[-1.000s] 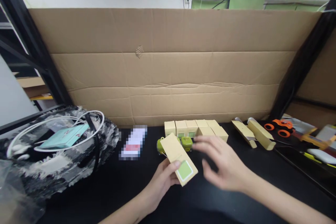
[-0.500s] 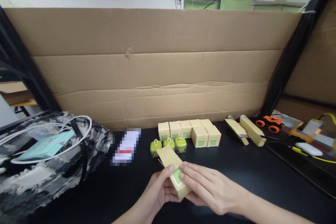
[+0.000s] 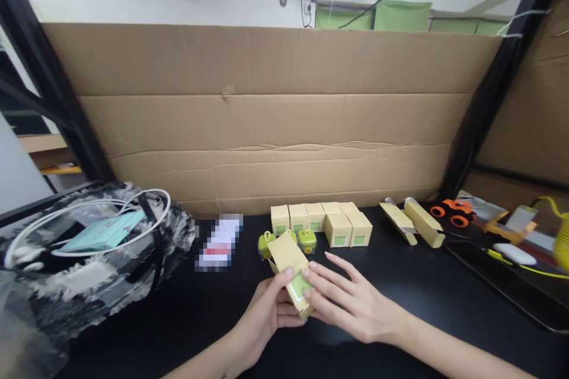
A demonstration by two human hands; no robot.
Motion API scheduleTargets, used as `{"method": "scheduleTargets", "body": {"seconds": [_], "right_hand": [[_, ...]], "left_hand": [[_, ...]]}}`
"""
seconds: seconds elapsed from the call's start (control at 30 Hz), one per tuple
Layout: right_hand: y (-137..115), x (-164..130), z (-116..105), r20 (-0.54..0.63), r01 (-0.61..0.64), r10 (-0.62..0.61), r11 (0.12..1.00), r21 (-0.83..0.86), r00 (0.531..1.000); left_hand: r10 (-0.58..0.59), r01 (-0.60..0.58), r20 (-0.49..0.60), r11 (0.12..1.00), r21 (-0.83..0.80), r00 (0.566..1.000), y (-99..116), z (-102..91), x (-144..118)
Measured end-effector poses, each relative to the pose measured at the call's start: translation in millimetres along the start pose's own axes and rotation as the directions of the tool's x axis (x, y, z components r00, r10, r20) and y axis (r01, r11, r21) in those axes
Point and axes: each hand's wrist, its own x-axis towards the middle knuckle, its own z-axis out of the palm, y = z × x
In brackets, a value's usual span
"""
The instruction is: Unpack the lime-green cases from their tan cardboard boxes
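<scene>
My left hand (image 3: 262,317) is closed around a small tan cardboard box (image 3: 287,257), with the thumb on its front and the fingers behind. The box tilts, and a flap sticks out at its upper left. A green label (image 3: 301,285) shows on its lower part. My right hand (image 3: 355,302) has its fingers stretched and spread, some fingertips resting on the label side; its thumb is mostly hidden. Just behind the box stand several green toy-like items with ring tops, one of them a green container (image 3: 307,241). The box partly covers the middle one.
Several closed tan boxes (image 3: 338,230) stand in a group by the cardboard wall (image 3: 284,121). Opened cartons (image 3: 424,222) lie to their right, beside an orange toy car (image 3: 453,212) and a black tray (image 3: 502,284). At left sits a shaggy black-and-white bag (image 3: 102,296) with white cable on it.
My right hand's fingers have spread and eased off the box, the index finger now lifted. The box stays in my left hand. The camera view has shifted slightly.
</scene>
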Motion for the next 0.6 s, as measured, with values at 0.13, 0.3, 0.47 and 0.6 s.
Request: {"method": "scheduleTargets", "body": {"seconds": [0.13, 0.3, 0.47, 0.6], "right_hand": [[-3, 0, 2, -0.081, -0.003, 0.001, 1.000, -0.027, 0.997], [-14, 3, 1, -0.214, -0.090, 0.106, 0.993, 0.081, 0.971], [-21, 7, -3, -0.174, -0.102, 0.125, 0.985, 0.140, 0.977], [-31, 8, 7, -0.167, -0.144, 0.155, 0.986, 0.080, 0.974]], "left_hand": [[0.007, -0.007, 0.044, 1.000, -0.010, 0.999, 1, 0.1, 0], [-0.051, 0.060, 0.118, 0.995, -0.075, 0.992, -1, 0.1, -1], [0.110, -0.110, -0.056, 0.994, 0.005, 0.992, -2, 1.4, 2], [0.236, -0.221, -0.147, 0.969, 0.108, 0.961, -7, 2.0, 7]]}}
